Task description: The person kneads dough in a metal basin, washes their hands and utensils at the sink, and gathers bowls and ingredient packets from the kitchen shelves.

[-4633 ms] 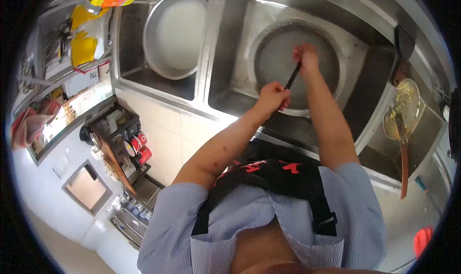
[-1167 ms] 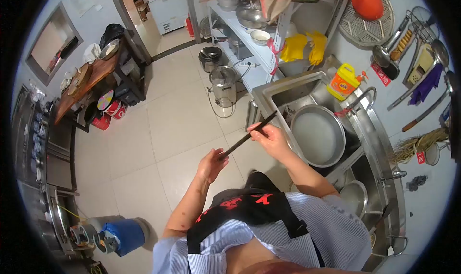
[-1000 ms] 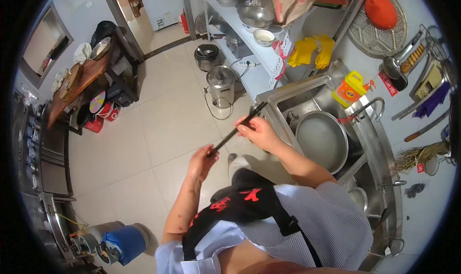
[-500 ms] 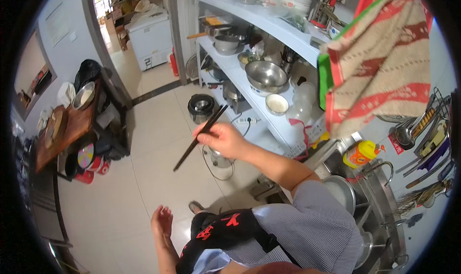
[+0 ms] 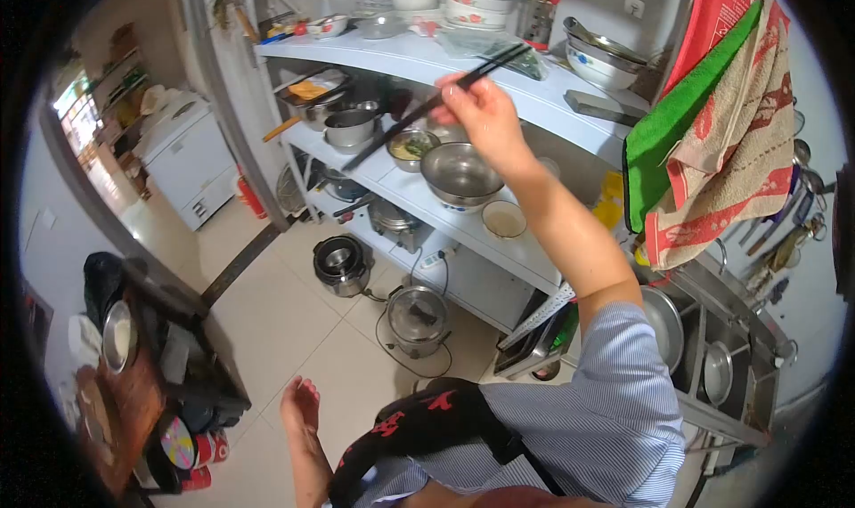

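Observation:
Dark chopsticks (image 5: 392, 138) are gripped in my right hand (image 5: 476, 112), which is raised in front of the shelving unit. They slant from lower left to upper right, between the upper and middle shelves as I see it. Beneath my forearm, a steel mixing bowl (image 5: 461, 171) sits on the middle shelf. To its left is a smaller bowl (image 5: 412, 148) with greenish food, and to its right a pale bowl (image 5: 505, 219). My left hand (image 5: 300, 405) hangs low over the floor, holding nothing, its fingers loosely bent and apart.
On the floor stand a round cooker pot (image 5: 341, 265) and a glass-lidded electric pot (image 5: 418, 318) with a cord. A wooden table (image 5: 134, 419) is at left, a sink (image 5: 712, 401) at right. Towels (image 5: 726, 152) hang beside the shelf. A white freezer (image 5: 183, 156) stands past the doorway.
My right hand has risen with the chopsticks, from over the floor to in front of the shelves. The view has turned right. My left hand stays low.

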`<state>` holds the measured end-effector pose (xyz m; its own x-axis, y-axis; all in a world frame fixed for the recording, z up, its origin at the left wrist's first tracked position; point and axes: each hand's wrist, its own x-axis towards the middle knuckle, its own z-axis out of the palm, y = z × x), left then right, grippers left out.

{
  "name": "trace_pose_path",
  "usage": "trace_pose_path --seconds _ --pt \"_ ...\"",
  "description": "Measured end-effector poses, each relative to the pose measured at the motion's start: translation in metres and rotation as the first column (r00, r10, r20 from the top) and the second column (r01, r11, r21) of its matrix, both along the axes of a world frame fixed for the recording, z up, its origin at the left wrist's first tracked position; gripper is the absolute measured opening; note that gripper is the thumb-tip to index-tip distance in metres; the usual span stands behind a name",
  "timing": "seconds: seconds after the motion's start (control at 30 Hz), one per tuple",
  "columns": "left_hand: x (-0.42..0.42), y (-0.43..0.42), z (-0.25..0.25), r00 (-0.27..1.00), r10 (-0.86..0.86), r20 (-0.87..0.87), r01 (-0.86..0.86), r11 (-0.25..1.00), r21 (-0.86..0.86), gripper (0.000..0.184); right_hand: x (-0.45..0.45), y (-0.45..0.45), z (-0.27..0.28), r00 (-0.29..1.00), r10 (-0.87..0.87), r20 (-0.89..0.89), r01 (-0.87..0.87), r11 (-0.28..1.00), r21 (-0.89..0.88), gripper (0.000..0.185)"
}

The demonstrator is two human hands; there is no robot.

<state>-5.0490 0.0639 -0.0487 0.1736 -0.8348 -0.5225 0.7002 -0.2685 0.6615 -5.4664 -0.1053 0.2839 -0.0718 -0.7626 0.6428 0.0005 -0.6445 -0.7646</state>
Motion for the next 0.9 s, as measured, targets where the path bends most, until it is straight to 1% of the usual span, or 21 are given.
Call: trace_pose_path --seconds 0.03,0.1,0.17,0.23,0.3,0.37,0.4,0.47,0.5,0.57,0.6,0.67,0.73,0.77,0.8,0.9 --pt "-0.002 -0.018 0.0 0.999 -0.043 -0.012 0.042 0.999 -0.033 0.018 -0.006 -0.01 0.01 0.997 -0.063 -0.033 0.061 0.997 -0.038 0.018" --pt "-0.003 -0.051 0.0 0.994 -0.106 -0.033 0.102 0.989 -0.105 0.017 -0.026 -0.035 0.031 0.953 -0.292 -0.08 0.271 0.94 -0.206 0.017" --pt "-0.006 -0.074 -0.001 0.992 -0.127 -0.025 0.125 0.99 -0.063 0.016 -0.051 -0.059 0.06 0.898 -0.439 -0.009 0.41 0.846 -0.341 0.017" --pt "-0.011 -0.101 0.005 0.988 -0.151 -0.039 0.15 0.988 -0.024 0.017 -0.084 -0.085 0.093 0.71 -0.702 -0.058 0.593 0.64 -0.489 0.022" --pt "-0.01 -0.122 0.0 0.995 -0.101 -0.004 0.101 0.995 0.023 0.017 -0.11 -0.104 0.12 0.432 -0.901 -0.027 0.715 0.361 -0.599 0.022" --pt "-0.005 -0.148 -0.008 0.996 -0.086 0.006 0.086 0.995 0.055 0.017 -0.139 -0.13 0.139 0.33 -0.942 0.063 0.721 0.208 -0.661 0.024" --pt "-0.002 -0.16 -0.012 0.995 -0.095 -0.005 0.095 0.993 0.072 0.018 -0.158 -0.144 0.145 0.192 -0.979 0.062 0.713 0.096 -0.694 0.022" --pt "-0.003 -0.185 -0.015 0.993 -0.108 -0.055 0.114 0.988 0.103 0.018 -0.18 -0.163 0.155 0.135 -0.99 0.031 0.739 0.079 -0.669 0.024" --pt "-0.005 -0.2 -0.016 0.991 -0.123 -0.047 0.128 0.986 0.106 0.017 -0.185 -0.171 0.159 0.116 -0.993 0.022 0.749 0.073 -0.658 0.025" --pt "-0.003 -0.232 -0.019 0.987 -0.157 -0.024 0.158 0.981 0.108 0.017 -0.184 -0.186 0.168 0.113 -0.991 0.076 0.747 0.034 -0.664 0.022" --pt "0.001 -0.247 -0.024 0.982 -0.184 -0.042 0.187 0.976 0.113 0.016 -0.186 -0.194 0.168 0.107 -0.989 0.104 0.749 0.011 -0.663 0.02" --pt "0.008 -0.289 -0.033 0.966 -0.246 -0.075 0.253 0.962 0.101 0.015 -0.192 -0.214 0.172 0.017 -0.995 0.098 0.771 -0.049 -0.634 0.019" --pt "0.012 -0.323 -0.027 0.965 -0.263 -0.023 0.264 0.958 0.113 0.014 -0.2 -0.237 0.176 -0.056 -0.996 0.063 0.767 -0.083 -0.637 0.019" --pt "0.013 -0.339 -0.024 0.964 -0.267 -0.003 0.265 0.958 0.112 0.013 -0.207 -0.249 0.18 -0.083 -0.995 0.05 0.754 -0.095 -0.65 0.019" --pt "0.017 -0.351 -0.021 0.962 -0.271 -0.021 0.271 0.958 0.095 0.013 -0.214 -0.262 0.184 -0.109 -0.993 0.036 0.742 -0.106 -0.662 0.019" --pt "0.025 -0.376 -0.027 0.971 -0.236 0.039 0.227 0.961 0.156 0.015 -0.222 -0.29 0.19 -0.225 -0.971 -0.08 0.745 -0.119 -0.657 0.018"
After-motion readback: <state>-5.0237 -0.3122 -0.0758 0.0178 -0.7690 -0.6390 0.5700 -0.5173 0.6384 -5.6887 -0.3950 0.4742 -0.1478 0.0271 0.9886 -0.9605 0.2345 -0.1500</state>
